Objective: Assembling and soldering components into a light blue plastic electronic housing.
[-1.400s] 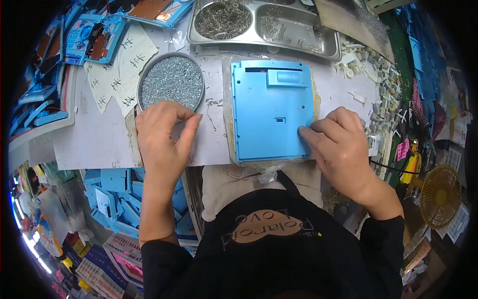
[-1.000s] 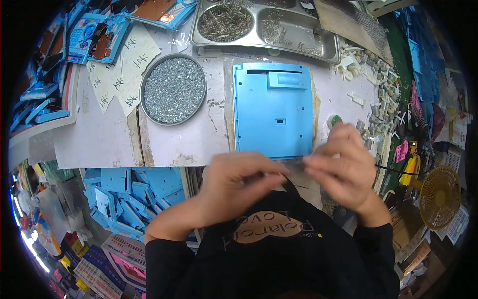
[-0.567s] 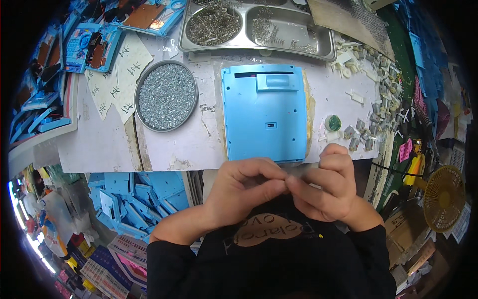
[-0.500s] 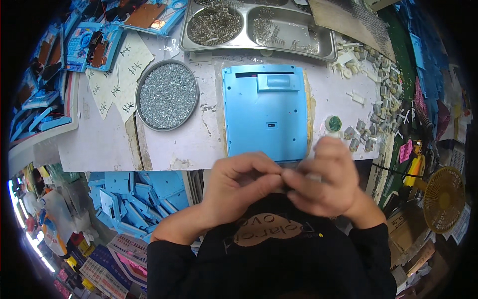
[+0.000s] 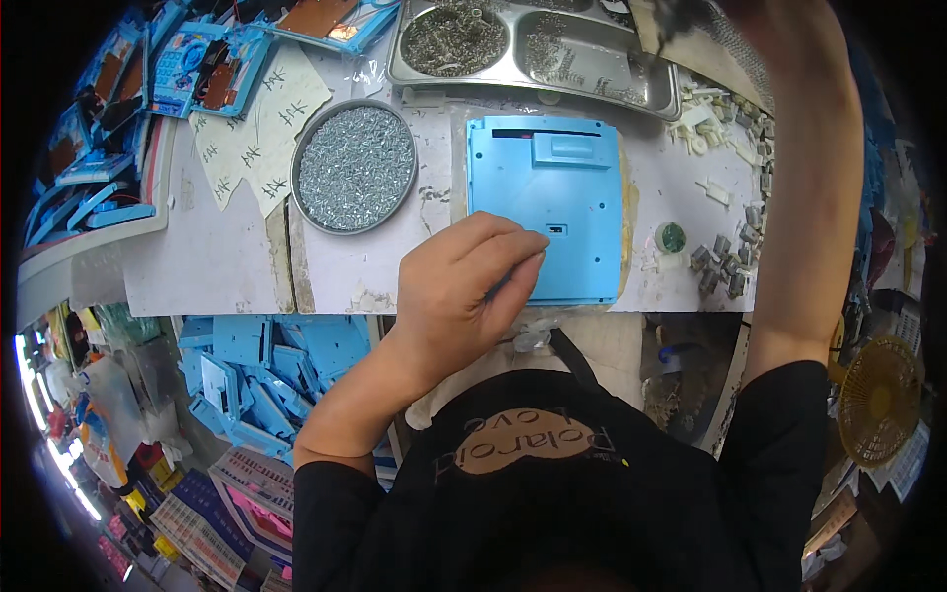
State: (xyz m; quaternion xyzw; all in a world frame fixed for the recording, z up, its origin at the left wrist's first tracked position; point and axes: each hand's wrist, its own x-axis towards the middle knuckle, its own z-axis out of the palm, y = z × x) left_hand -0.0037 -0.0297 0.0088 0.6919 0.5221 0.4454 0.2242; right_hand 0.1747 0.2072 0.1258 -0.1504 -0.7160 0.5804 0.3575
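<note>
A flat light-blue plastic casing point(image 5: 582, 197) lies on the table before me, with a raised block near its far edge and a small slot in its middle. My left hand point(image 5: 464, 276) is over its near left part. Thumb and forefinger are pinched together beside the slot; anything between them is too small to make out. My right arm stretches far forward on the right, and my right hand point(image 5: 789, 25) is blurred and partly cut off at the upper edge. Close to it is a dark, smeared thing point(image 5: 681, 18) whose kind I cannot tell.
A round tray of small screws point(image 5: 355, 168) stands left of the casing. Behind is a metal tray point(image 5: 533, 87) with springs. White and grey small parts point(image 5: 725, 261) and a green-topped round piece point(image 5: 670, 237) lie right. Blue casings point(image 5: 261, 380) are piled below the table's left side.
My hands, together at the table's near edge before, have parted. The left has moved forward over the casing, still pinched. The right has swung far forward to the upper right.
</note>
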